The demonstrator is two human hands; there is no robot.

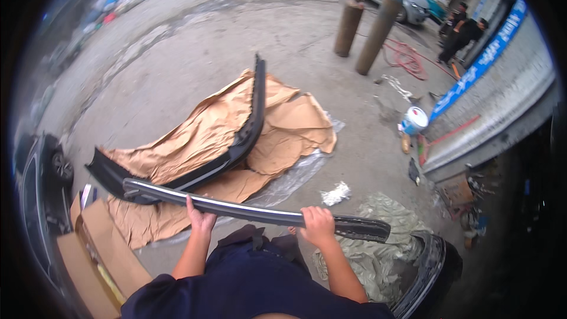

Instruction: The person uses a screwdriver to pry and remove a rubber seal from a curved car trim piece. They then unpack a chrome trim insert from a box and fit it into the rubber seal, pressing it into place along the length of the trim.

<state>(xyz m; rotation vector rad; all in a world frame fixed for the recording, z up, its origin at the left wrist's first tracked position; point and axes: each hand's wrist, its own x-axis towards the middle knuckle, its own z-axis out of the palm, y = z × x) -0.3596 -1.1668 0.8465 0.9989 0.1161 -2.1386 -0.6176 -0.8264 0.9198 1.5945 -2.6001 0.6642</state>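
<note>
Held across in front of me is a long black bumper trim [260,214] with a bright metallic strip along its edge. My left hand [202,218] grips it left of its middle, some fingers hidden beneath. Closed over its top edge nearer the right end is my right hand [318,225]. Beyond it, a curved black bumper piece [227,156] lies on crumpled brown paper [301,121]. The trim's left end overlaps that piece in view; whether they touch, I cannot tell. Another dark curved bumper part [426,266] is at the lower right, beside a crumpled greenish sheet [375,254].
An opened cardboard box [112,242] stands at my left, with a dark car [41,201] beyond it. Two gas cylinders [378,35] stand ahead near a red hose [407,59]. A white bucket [415,119] is by the right wall. Two people [463,38] are farther back.
</note>
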